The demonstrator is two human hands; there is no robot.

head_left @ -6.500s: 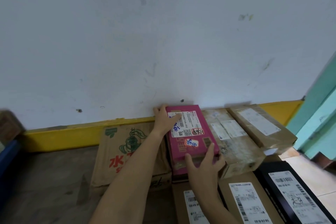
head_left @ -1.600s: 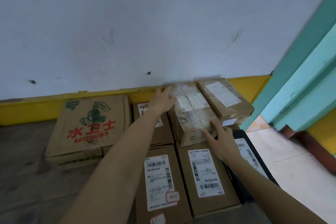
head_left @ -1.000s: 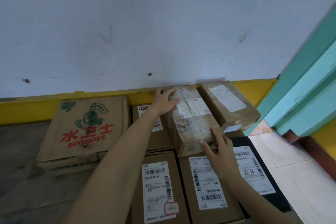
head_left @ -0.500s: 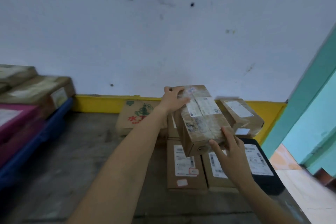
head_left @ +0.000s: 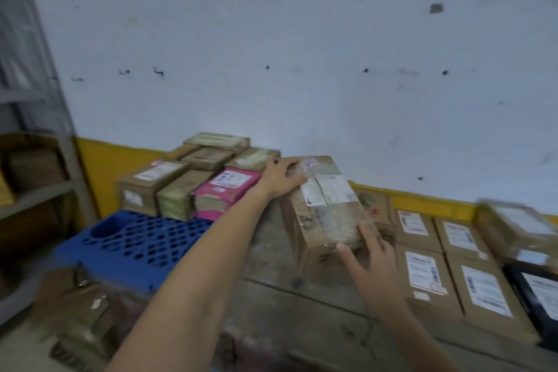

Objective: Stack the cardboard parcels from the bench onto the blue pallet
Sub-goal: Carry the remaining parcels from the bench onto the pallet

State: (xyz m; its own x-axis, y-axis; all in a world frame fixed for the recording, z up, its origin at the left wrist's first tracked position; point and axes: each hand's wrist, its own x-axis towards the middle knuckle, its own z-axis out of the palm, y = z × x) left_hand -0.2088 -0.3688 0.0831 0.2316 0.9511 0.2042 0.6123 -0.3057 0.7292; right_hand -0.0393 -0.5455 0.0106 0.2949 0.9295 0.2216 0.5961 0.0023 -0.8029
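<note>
I carry a taped brown cardboard parcel in the air above the grey bench. My left hand grips its far top corner; my right hand holds its near lower end with thumb and fingers. The blue pallet lies at the left, its near part bare. Several parcels stand along its far side by the wall, among them a pink box and brown boxes. More labelled brown parcels lie on the bench at the right.
A black parcel sits at the far right of the bench. A grey metal shelf rack with boxes stands at the far left. Blurred cardboard items lie near the pallet's front corner. A white wall with a yellow base band runs behind.
Both hands lifted the taped parcel off the pile and swung it left; the view turned left too, bringing the blue pallet and its stacked parcels into sight.
</note>
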